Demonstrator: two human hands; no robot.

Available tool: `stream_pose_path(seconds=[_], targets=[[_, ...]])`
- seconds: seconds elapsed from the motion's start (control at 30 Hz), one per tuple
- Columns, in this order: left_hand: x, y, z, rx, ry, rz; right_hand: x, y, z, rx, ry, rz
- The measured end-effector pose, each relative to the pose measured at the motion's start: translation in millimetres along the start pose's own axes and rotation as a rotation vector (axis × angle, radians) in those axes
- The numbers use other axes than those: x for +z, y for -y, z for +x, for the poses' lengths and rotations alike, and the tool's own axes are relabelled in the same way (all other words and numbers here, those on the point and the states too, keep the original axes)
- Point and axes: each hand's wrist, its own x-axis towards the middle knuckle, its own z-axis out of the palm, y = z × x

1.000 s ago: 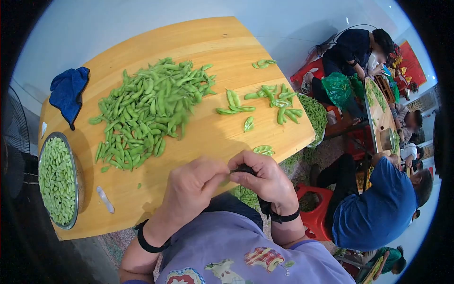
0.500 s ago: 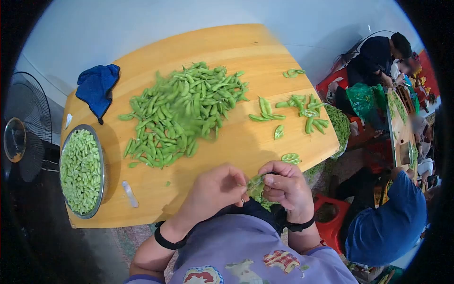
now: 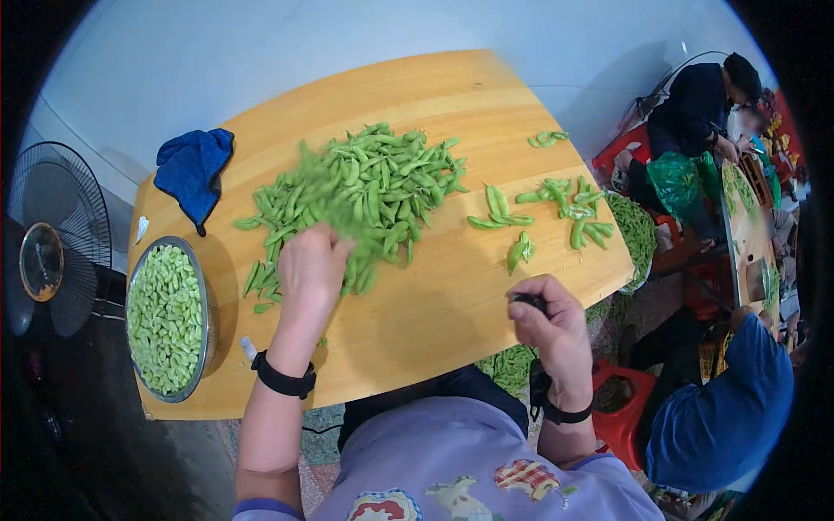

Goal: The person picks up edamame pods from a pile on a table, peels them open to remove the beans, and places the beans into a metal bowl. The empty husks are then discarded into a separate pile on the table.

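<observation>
My left hand (image 3: 311,271) is curled closed at the lower edge of a big pile of green soybean pods (image 3: 373,178) on the wooden table (image 3: 434,326). Its fingertips are hidden behind the knuckles. My right hand (image 3: 560,334) is raised by the table's front right edge, thumb and index finger closed around a small dark object (image 3: 530,301) that I cannot make out. Just beyond it lies an opened-looking pod (image 3: 520,251). A metal bowl (image 3: 207,317) full of shelled green beans (image 3: 165,317) stands at the table's left end.
A blue cloth (image 3: 193,174) lies at the back left, with a fan (image 3: 56,239) past the table's end. Loose pods (image 3: 569,198) are scattered on the right. Beyond the right edge are a red stool (image 3: 625,408) and a person in blue (image 3: 725,417).
My hands have parted from the pod they held together. My left hand has moved up and left to the pile; my right hand has shifted slightly right and shows a dark object.
</observation>
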Motion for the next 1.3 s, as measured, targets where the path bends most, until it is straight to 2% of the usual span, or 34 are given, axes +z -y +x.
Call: stream_pose_path(seconds=[0.13, 0.2, 0.23, 0.27, 0.33, 0.53, 0.67, 0.83, 1.03, 1.1, 1.3], targets=[[-6, 1, 5, -0.097, 0.038, -0.211, 10, -10, 0, -0.087, 0.109, -0.113], [-12, 4, 4, -0.283, 0.199, -0.896, 14, -9, 0, -0.154, 0.215, -0.169], [-18, 4, 0, -0.405, 0.399, -1.26, 17, -10, 1, -0.164, 0.237, -0.164], [-20, -3, -6, -0.404, 0.405, -1.261, 21, -9, 2, -0.163, 0.231, -0.165], [-19, -24, -17, -0.479, 0.544, -1.596, 29, -6, 3, -0.266, 0.292, -0.098], [-4, -56, -45, -0.534, 0.665, -1.706, 31, -3, 11, -0.152, 0.283, -0.08], [-1, -82, -51, -0.611, 0.585, -1.739, 30, -10, 11, -0.255, 0.24, -0.087], [3, -94, -54, -0.506, 0.508, -1.616, 25, -8, 10, -0.283, 0.224, -0.172], [7, -95, -56, -0.458, 0.518, -1.622, 23, -7, 10, -0.298, 0.203, -0.184], [6, -94, -57, -0.456, 0.522, -1.624, 19, -9, 11, -0.382, 0.17, -0.37], [4, -95, -57, -0.444, 0.518, -1.628, 21, -8, 6, -0.312, 0.185, -0.207]])
